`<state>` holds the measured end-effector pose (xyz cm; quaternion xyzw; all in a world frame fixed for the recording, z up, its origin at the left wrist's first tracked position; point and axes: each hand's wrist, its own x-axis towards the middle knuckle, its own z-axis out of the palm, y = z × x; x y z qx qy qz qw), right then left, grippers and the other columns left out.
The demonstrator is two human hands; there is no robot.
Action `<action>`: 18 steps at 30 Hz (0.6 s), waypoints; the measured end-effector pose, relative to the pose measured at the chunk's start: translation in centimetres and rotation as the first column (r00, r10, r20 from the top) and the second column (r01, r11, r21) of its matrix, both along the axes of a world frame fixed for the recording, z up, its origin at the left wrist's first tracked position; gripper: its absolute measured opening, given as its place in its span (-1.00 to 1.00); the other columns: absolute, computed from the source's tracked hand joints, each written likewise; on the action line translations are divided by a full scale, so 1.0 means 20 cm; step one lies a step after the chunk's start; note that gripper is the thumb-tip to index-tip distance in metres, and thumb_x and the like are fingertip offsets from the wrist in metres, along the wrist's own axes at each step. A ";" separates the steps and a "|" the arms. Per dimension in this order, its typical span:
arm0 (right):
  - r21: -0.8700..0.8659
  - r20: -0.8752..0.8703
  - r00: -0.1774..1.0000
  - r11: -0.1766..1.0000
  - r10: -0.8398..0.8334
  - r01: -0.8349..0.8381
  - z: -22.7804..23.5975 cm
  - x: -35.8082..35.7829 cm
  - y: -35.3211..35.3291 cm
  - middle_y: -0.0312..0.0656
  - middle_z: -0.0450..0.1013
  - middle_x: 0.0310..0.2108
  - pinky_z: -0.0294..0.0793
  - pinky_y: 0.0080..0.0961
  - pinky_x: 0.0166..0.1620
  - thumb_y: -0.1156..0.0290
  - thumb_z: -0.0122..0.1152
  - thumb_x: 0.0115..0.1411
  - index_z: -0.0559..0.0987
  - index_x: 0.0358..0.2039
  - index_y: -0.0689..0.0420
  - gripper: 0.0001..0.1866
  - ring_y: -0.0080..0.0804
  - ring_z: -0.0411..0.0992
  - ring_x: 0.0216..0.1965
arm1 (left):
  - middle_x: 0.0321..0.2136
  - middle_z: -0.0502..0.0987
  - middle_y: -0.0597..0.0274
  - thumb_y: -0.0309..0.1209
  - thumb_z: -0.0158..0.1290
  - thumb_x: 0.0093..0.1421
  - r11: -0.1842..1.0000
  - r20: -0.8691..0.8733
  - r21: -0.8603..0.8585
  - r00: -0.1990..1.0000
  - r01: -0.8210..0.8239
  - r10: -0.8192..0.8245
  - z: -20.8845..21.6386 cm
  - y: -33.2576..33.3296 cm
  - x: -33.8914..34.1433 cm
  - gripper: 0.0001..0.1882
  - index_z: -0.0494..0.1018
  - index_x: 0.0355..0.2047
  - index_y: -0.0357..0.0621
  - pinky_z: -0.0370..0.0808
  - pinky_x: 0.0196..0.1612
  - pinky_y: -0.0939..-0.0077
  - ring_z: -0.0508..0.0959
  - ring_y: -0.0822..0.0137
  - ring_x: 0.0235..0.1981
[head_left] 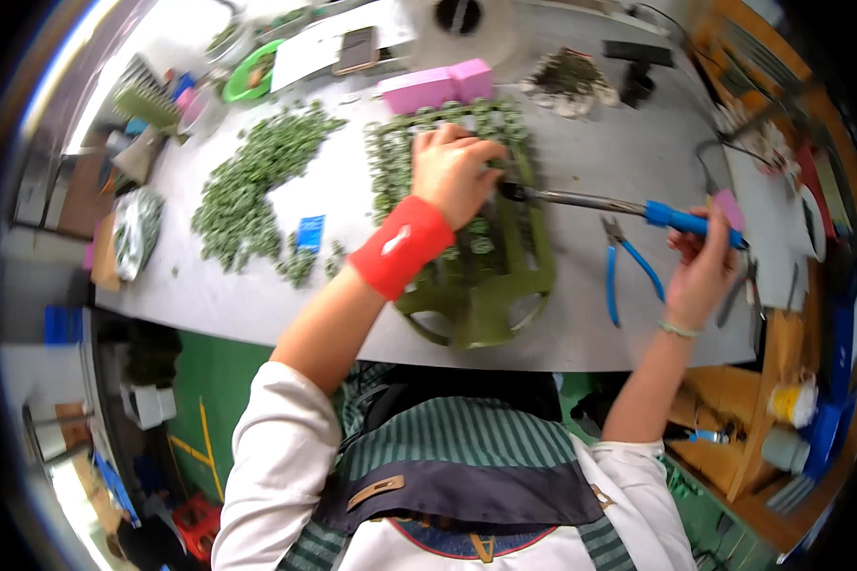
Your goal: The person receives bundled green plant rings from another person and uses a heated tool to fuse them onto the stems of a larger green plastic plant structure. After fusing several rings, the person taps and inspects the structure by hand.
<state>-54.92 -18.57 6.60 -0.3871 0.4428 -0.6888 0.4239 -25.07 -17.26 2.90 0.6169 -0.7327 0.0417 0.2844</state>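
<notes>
Clasping a blue-handled, steel-shafted tool [668, 216], the right hand [702, 264] sits apart; the left hand [452, 176], grip unclear, bends over an olive-green tray [473, 303].

One wide fisheye view from the wearer's head, facing steeply down, fairly near, left hand [455, 173] at twelve o'clock, right hand [702, 265] at three, counter [576, 333] spanning nine to three, torso [471, 438] at six
</notes>
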 end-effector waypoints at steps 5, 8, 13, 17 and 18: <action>-0.002 0.010 1.000 1.000 0.014 -0.014 0.02 -0.08 0.03 -0.18 0.53 -0.52 0.42 -0.71 -0.49 0.19 0.19 0.25 0.57 -0.43 0.24 -0.67 -0.55 0.43 -0.61 | -0.26 0.61 0.22 -0.37 0.19 0.17 0.989 -0.551 0.074 0.832 0.127 -0.065 0.14 0.09 0.19 -0.75 0.54 -0.16 -0.20 0.48 -0.12 0.48 0.55 0.32 -0.22; 0.007 0.014 1.000 1.000 0.012 -0.013 0.04 -0.08 0.05 -0.16 0.54 -0.50 0.41 -0.72 -0.49 0.19 0.20 0.25 0.56 -0.42 0.22 -0.69 -0.56 0.42 -0.62 | -0.43 0.63 0.18 -0.40 0.15 0.20 0.921 -0.390 0.324 0.856 -0.217 0.339 0.15 0.30 0.65 -0.81 0.57 -0.22 -0.23 0.53 -0.36 0.57 0.60 0.47 -0.49; 0.020 0.016 0.999 0.999 0.036 -0.036 0.05 -0.08 0.07 -0.16 0.54 -0.49 0.41 -0.72 -0.50 0.20 0.20 0.24 0.56 -0.41 0.22 -0.70 -0.57 0.43 -0.62 | -0.42 0.63 0.05 -0.19 0.23 0.08 0.694 0.259 0.396 0.798 -0.601 0.544 -0.04 0.68 1.06 -0.68 0.54 -0.25 -0.11 0.55 -0.27 0.31 0.64 0.13 -0.40; 0.042 0.018 1.000 0.999 0.010 -0.011 0.05 -0.09 0.07 -0.17 0.53 -0.50 0.42 -0.72 -0.50 0.22 0.21 0.23 0.55 -0.41 0.23 -0.71 -0.55 0.43 -0.62 | -0.46 0.61 0.11 -0.36 0.17 0.05 0.693 -0.014 0.449 0.771 -0.564 0.637 -0.05 0.68 0.99 -0.79 0.53 -0.27 -0.06 0.53 -0.25 0.33 0.63 0.15 -0.38; 0.026 0.025 0.999 0.999 0.030 -0.031 0.06 -0.08 0.07 -0.17 0.53 -0.50 0.42 -0.72 -0.49 0.22 0.21 0.23 0.55 -0.41 0.23 -0.71 -0.54 0.43 -0.62 | -0.44 0.62 0.15 -0.44 0.11 0.12 0.741 -0.159 0.467 0.779 -0.483 0.607 -0.02 0.68 1.01 -0.82 0.54 -0.24 -0.16 0.56 -0.25 0.45 0.64 0.29 -0.37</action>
